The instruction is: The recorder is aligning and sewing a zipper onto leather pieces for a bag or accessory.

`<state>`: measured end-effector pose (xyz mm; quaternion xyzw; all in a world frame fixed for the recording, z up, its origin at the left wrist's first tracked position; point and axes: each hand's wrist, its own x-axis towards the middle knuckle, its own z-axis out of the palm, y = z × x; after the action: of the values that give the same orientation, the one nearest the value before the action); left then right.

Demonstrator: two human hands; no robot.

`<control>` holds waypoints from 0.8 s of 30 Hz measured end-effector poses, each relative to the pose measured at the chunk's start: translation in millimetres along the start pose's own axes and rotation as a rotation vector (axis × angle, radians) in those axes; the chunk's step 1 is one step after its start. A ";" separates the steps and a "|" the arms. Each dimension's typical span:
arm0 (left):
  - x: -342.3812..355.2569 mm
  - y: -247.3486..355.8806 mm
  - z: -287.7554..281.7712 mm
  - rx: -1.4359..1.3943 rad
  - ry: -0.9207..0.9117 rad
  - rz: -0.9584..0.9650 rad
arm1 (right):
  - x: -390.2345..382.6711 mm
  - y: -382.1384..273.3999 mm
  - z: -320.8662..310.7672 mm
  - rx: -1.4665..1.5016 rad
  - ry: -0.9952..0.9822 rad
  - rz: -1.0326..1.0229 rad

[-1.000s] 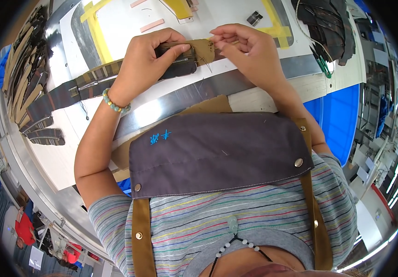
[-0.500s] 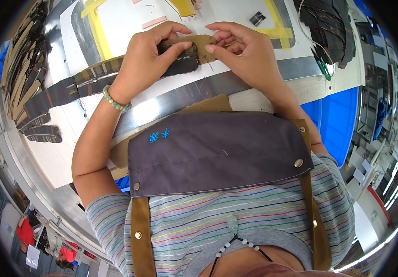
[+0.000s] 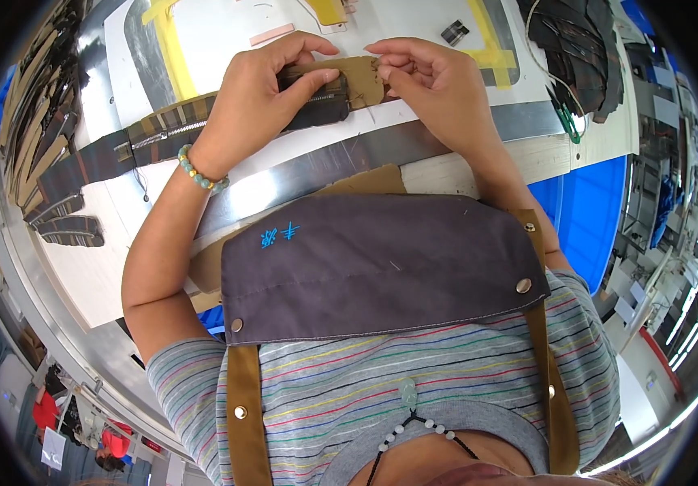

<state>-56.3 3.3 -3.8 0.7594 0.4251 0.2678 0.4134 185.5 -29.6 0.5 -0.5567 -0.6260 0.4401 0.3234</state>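
Note:
A long strip of brown plaid fabric with a metal zipper [image 3: 162,136] runs from the left of the table to my hands. My left hand [image 3: 256,97] is closed round its right part, thumb on top, beside a black folded end [image 3: 331,112]. A tan backing piece [image 3: 361,81] shows between the hands, with loose threads at its lower edge. My right hand [image 3: 442,93] is at that piece's right edge, thumb and curled fingers pinched together, index finger stretched out. What lies between those fingertips is too small to make out.
Stacks of plaid and tan strips [image 3: 41,121] lie at the left, and more dark plaid pieces [image 3: 580,57] at the right by green-handled snips [image 3: 569,121]. Yellow tape [image 3: 172,61] marks the white work surface. A metal strip [image 3: 349,158] runs along the near side; a blue bin [image 3: 584,219] stands below right.
My right hand has moved slightly right, away from the left, and more of the tan piece now shows between them. The left hand keeps its grip almost in place.

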 end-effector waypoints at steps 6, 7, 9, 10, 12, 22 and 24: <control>0.0 -1.6 1.5 0.010 0.009 0.006 | -1.2 2.4 -0.1 0.104 -0.008 -0.052; -0.5 -1.4 1.5 0.009 0.011 0.004 | -3.0 -6.9 3.0 0.046 0.028 -0.058; -0.4 0.3 1.0 0.008 0.012 -0.005 | -3.5 -11.3 5.5 -0.015 0.065 -0.065; -0.3 0.7 0.7 0.007 0.012 -0.004 | -2.8 -9.0 6.3 -0.021 0.070 -0.067; 0.1 1.0 0.6 0.018 0.005 -0.001 | -1.9 -2.6 7.1 -0.031 0.074 -0.069; -1.0 1.1 1.5 0.064 0.028 0.026 | -2.9 -0.5 -4.2 -0.307 0.113 -0.358; -0.7 1.9 2.0 0.076 0.034 0.023 | -2.3 5.5 -3.0 -0.384 0.115 -0.422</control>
<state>-54.4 1.3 -3.2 0.7748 0.4333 0.2691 0.3736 190.8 -31.4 -3.1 -0.4890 -0.7806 0.2041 0.3314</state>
